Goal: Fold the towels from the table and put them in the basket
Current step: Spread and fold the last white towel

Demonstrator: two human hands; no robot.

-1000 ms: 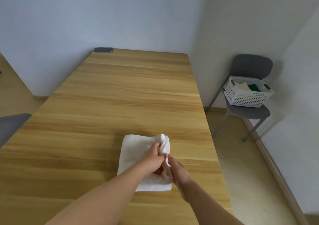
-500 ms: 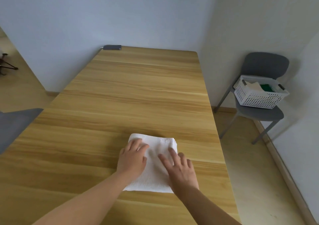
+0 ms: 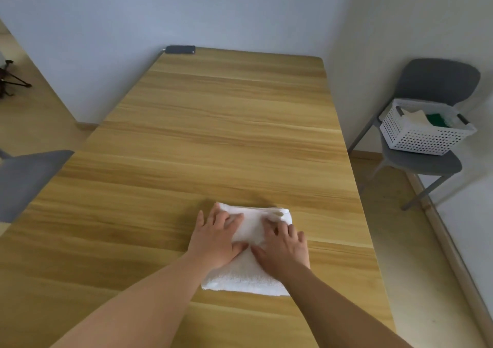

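Both hands flat, fingers spread, gripping nothing: left hand (image 3: 214, 238) and right hand (image 3: 284, 246) press the folded white towel (image 3: 244, 277) near the table's (image 3: 213, 134) right edge, probably flattening it. Basket (image 3: 424, 134) waits on the chair (image 3: 426, 161).
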